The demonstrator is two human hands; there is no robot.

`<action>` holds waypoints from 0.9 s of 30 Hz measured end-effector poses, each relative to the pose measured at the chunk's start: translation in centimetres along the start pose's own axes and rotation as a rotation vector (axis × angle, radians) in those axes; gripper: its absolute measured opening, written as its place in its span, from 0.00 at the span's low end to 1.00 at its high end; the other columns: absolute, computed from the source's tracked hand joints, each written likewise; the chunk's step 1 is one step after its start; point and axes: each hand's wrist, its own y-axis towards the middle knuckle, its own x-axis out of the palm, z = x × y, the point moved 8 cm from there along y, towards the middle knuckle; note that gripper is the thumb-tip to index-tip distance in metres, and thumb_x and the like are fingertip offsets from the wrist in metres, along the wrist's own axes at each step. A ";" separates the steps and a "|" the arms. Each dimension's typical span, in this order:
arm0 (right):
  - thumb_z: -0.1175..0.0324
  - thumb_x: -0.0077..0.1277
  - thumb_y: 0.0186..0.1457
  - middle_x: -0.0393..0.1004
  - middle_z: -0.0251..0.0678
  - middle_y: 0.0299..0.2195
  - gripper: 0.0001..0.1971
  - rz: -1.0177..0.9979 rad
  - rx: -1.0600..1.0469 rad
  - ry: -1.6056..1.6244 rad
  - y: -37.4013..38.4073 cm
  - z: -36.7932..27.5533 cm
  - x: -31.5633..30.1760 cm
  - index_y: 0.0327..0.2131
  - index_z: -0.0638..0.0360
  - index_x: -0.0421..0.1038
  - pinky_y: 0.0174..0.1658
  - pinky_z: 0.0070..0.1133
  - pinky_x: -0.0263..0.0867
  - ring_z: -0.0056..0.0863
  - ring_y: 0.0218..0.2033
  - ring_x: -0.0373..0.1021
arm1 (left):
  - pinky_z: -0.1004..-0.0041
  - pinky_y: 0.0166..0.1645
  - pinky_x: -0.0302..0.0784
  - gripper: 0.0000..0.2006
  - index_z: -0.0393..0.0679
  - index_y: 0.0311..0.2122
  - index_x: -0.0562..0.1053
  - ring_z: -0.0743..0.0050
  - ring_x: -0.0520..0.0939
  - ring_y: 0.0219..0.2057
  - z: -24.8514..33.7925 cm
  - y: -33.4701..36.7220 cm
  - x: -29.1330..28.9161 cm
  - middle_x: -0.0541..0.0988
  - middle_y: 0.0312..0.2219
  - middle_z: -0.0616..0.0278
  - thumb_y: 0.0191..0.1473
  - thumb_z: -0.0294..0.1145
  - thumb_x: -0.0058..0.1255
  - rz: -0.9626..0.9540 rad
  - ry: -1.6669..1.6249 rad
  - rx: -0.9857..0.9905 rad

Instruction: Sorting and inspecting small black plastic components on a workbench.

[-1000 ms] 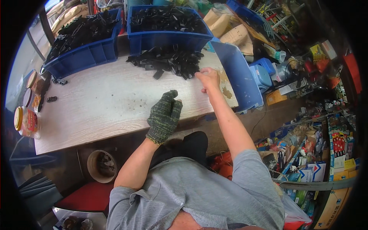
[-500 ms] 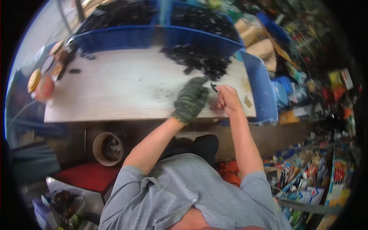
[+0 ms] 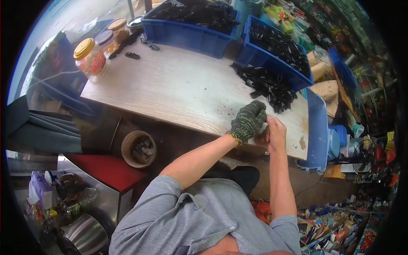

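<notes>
Where knit-gloved left hand (image 3: 248,120) meets bare right hand (image 3: 272,134), fingers curled; contents unclear.

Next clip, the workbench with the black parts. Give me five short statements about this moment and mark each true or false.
1. The left hand wears a knitted work glove. True.
2. The right hand is gloved as well. False: it is bare.
3. The two hands are far apart on the wooden tabletop. False: they meet at its near edge, touching each other.
4. A loose pile of black parts lies on the tabletop in front of a blue bin. True.
5. The yellow-lidded jar stands beside the hands. False: it stands at the far left corner of the tabletop, away from them.
</notes>
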 end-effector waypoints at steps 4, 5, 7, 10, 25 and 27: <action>0.60 0.49 0.61 0.57 0.26 0.09 0.13 -0.016 0.032 0.002 -0.5 0.0 1.5 0.32 0.61 0.72 0.12 0.18 0.56 0.16 0.08 0.53 | 0.57 0.44 0.75 0.13 0.41 0.43 0.75 0.47 0.80 0.39 -0.9 0.1 -2.0 0.79 0.37 0.46 0.55 0.34 0.52 -0.007 0.055 0.022; 0.60 0.48 0.61 0.56 0.26 0.09 0.13 -0.010 0.042 0.037 -0.7 0.1 2.0 0.32 0.60 0.70 0.12 0.19 0.58 0.16 0.08 0.52 | 0.57 0.44 0.75 0.12 0.41 0.42 0.75 0.48 0.80 0.39 -0.4 -0.2 -3.7 0.79 0.37 0.47 0.55 0.35 0.52 0.031 0.055 0.042; 0.60 0.45 0.62 0.54 0.27 0.09 0.13 0.010 0.063 0.106 -1.1 0.5 2.6 0.31 0.60 0.68 0.12 0.21 0.61 0.17 0.08 0.52 | 0.61 0.45 0.75 0.09 0.42 0.38 0.76 0.56 0.79 0.39 -0.1 0.7 -9.4 0.79 0.40 0.51 0.55 0.34 0.50 0.132 0.267 0.108; 0.60 0.43 0.62 0.52 0.27 0.09 0.12 0.029 0.040 0.148 -0.8 0.8 1.9 0.31 0.58 0.66 0.12 0.24 0.64 0.18 0.08 0.52 | 0.59 0.53 0.68 0.08 0.39 0.33 0.75 0.54 0.74 0.45 1.0 4.7 -23.6 0.76 0.43 0.50 0.51 0.29 0.46 0.455 1.098 0.452; 0.57 0.40 0.62 0.48 0.25 0.10 0.13 0.085 0.062 0.222 -0.9 0.8 2.3 0.28 0.54 0.62 0.13 0.29 0.67 0.18 0.10 0.50 | 0.57 0.44 0.74 0.10 0.47 0.39 0.78 0.51 0.79 0.38 -3.4 5.6 -33.2 0.81 0.35 0.54 0.55 0.35 0.49 0.210 1.353 0.267; 0.57 0.41 0.62 0.48 0.25 0.10 0.14 0.090 0.060 0.231 -1.0 0.9 2.2 0.27 0.53 0.62 0.13 0.29 0.67 0.18 0.10 0.50 | 0.56 0.44 0.74 0.10 0.47 0.39 0.78 0.51 0.80 0.37 -3.3 5.2 -34.0 0.81 0.34 0.54 0.55 0.36 0.50 0.235 1.389 0.111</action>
